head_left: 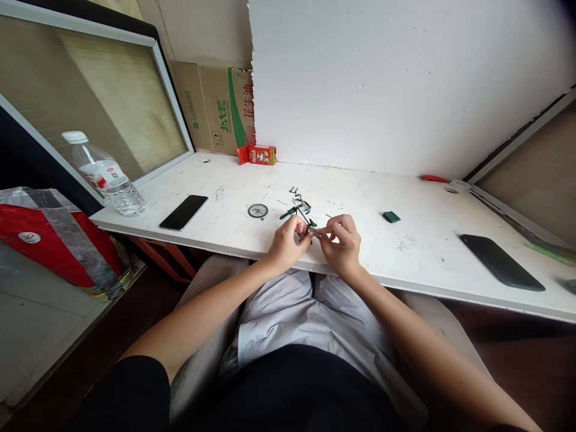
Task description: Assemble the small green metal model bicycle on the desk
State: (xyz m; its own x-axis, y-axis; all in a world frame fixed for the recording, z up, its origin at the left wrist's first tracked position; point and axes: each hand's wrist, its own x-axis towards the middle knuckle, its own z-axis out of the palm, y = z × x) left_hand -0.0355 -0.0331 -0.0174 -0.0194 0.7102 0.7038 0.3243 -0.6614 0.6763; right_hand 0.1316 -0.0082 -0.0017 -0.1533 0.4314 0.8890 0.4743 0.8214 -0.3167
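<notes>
A dark green model bicycle frame (300, 211) is held over the front part of the white table. My left hand (288, 243) is closed, thumb and fingers pinching the frame's near end. Close beside it, my right hand (342, 245) is closed too, its fingertips meeting at the same end of the frame. Whatever small part they pinch is too tiny to make out. A loose spoked wheel (258, 210) lies flat to the left of the frame. Behind the frame sit small dark parts (293, 190). Off to the right rests a small green block-like piece (391, 216).
On the white table (427, 240), a black phone (184, 212) lies left and a dark flat device (503, 261) right. A water bottle (109, 174) stands at the left edge. A red small box (262, 155) and a cardboard carton (216, 108) are at the back.
</notes>
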